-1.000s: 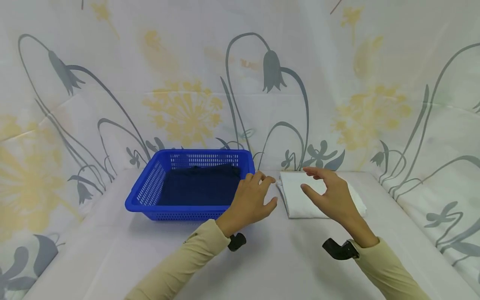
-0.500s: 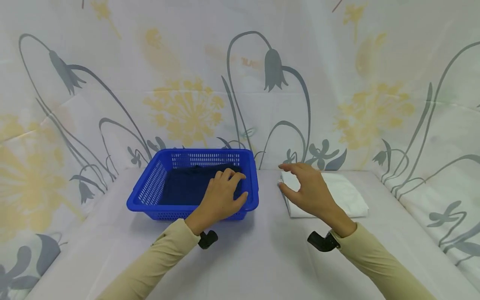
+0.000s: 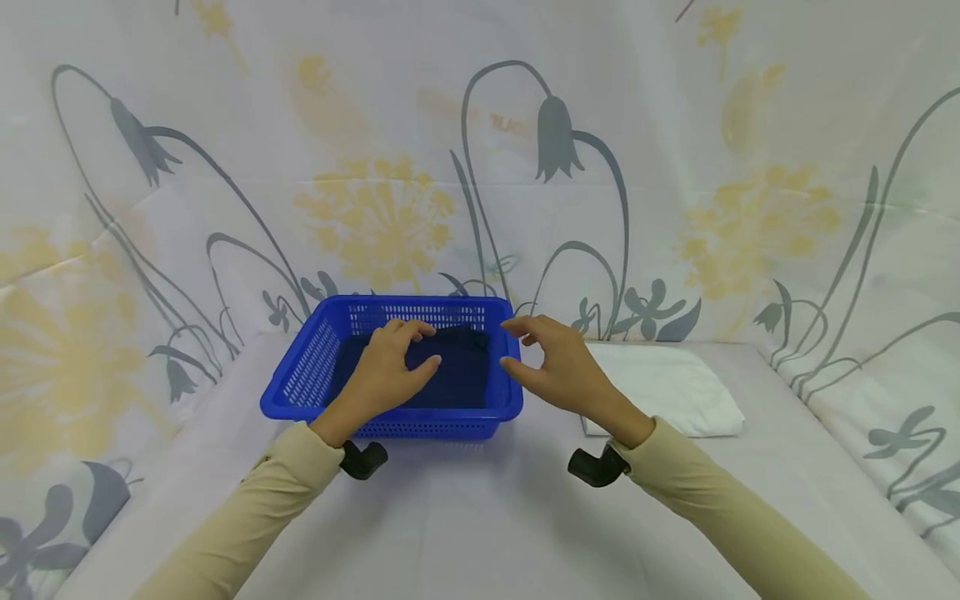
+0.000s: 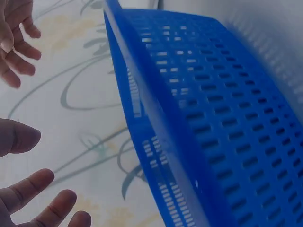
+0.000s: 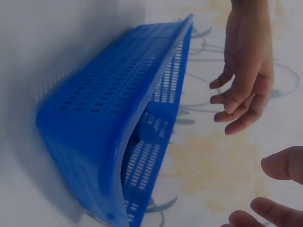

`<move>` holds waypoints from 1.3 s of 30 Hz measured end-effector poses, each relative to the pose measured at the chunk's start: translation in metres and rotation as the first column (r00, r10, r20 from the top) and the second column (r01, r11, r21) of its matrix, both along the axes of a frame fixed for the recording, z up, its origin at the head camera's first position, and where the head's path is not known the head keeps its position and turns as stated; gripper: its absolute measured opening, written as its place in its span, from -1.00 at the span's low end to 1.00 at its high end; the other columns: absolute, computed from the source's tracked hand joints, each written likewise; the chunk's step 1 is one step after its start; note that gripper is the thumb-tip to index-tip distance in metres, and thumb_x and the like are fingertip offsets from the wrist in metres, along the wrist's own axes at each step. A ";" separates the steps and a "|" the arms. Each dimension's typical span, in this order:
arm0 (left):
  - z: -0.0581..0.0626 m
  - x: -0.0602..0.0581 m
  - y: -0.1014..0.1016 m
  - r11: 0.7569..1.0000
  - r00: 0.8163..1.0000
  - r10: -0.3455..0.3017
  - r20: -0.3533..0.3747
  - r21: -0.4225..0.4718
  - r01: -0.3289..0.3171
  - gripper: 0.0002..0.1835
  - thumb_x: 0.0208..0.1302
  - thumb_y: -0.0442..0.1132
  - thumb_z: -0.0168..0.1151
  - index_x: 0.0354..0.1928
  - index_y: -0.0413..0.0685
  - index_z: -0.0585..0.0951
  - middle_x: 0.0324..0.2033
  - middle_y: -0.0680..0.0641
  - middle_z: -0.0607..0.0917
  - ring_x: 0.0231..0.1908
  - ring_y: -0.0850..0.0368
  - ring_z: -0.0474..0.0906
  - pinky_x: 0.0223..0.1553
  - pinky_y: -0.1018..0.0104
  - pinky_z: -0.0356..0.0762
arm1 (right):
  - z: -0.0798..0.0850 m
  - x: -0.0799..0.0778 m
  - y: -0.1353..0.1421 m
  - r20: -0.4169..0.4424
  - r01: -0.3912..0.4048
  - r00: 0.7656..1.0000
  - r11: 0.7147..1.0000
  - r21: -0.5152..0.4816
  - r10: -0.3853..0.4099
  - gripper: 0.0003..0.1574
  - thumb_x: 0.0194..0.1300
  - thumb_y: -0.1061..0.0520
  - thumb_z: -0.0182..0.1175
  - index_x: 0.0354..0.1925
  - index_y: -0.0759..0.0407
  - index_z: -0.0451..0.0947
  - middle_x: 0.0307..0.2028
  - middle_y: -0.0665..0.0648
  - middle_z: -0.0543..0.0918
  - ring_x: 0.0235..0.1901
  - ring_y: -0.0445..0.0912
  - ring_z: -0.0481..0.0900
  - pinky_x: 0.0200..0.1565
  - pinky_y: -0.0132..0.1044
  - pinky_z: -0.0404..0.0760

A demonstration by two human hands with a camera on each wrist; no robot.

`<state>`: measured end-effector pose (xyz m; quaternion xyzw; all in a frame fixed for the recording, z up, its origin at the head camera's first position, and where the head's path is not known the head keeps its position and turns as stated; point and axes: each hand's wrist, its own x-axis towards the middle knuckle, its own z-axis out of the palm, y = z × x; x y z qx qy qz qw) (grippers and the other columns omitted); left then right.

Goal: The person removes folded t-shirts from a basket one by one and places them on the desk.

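A blue plastic basket with slotted walls stands on the white-covered table, and dark navy folded cloth lies inside it. Above the basket's left half hovers my left hand, fingers relaxed and apart, holding nothing. My right hand is at the basket's right rim with thumb and fingers spread, also holding nothing. In the left wrist view the basket wall fills the right side, with left fingertips off to its left. The right wrist view shows the basket with both hands beyond its rim.
To the right of the basket, a folded white cloth lies flat, partly behind my right forearm. A flower-patterned curtain rises behind the table and along both sides. Each wrist carries a small black camera.
My left hand has moved left, from the basket's right edge to over its left half. My right hand has come left from over the white cloth to the basket's right rim.
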<state>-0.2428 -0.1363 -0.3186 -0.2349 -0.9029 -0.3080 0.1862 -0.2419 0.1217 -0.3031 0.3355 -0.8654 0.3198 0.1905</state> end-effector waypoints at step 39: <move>-0.023 -0.048 -0.104 0.844 0.607 0.038 0.794 0.300 -0.445 -0.35 0.40 -0.18 0.07 0.42 -0.29 0.14 0.33 -0.38 0.23 0.25 -0.28 0.21 0.04 0.07 0.36 | -0.043 -0.078 -0.087 0.786 0.315 0.615 0.932 -0.178 -0.058 -0.31 0.18 0.09 0.30 0.27 0.20 0.44 0.28 0.21 0.40 0.20 0.14 0.38 0.15 -0.01 0.39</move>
